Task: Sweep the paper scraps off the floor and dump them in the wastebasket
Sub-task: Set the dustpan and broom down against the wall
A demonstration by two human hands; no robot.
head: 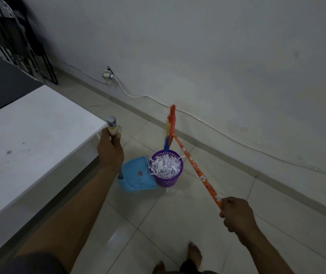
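Dumping stage. The paper scraps [166, 165] fill the purple wastebasket [167, 180], which stands on the floor just beside the blue dustpan [136, 177]. Good practice is to tip the pan's lip over the rim and brush residue downward. The 2 hands grip firmly: left hand [109, 153] fingers curled round the pan handle [112, 125], right hand [235, 213] fingers wrapped round the broom [195, 171].
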